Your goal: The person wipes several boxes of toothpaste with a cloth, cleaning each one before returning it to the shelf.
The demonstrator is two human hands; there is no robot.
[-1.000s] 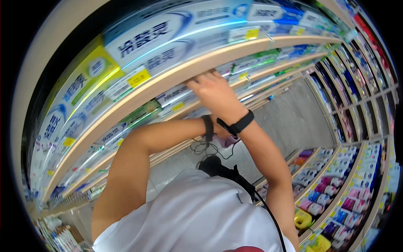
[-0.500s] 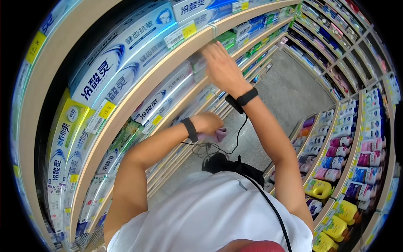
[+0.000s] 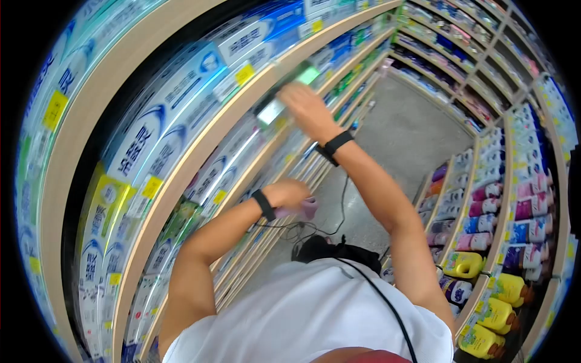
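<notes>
Head view: the right hand (image 3: 305,107) grips, blurred, a green and white cardboard box (image 3: 272,111) at the edge of the pale wooden shelf (image 3: 181,175), seemingly not yet settled in its row, while the left hand (image 3: 289,193) is clenched around a small pink cloth (image 3: 307,209).

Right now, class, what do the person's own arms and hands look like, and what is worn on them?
Both arms are bare below short white sleeves. The left hand and right hand wear no gloves. Each wrist carries a black band: left band, right band. A thin black cable hangs beneath them.
</notes>
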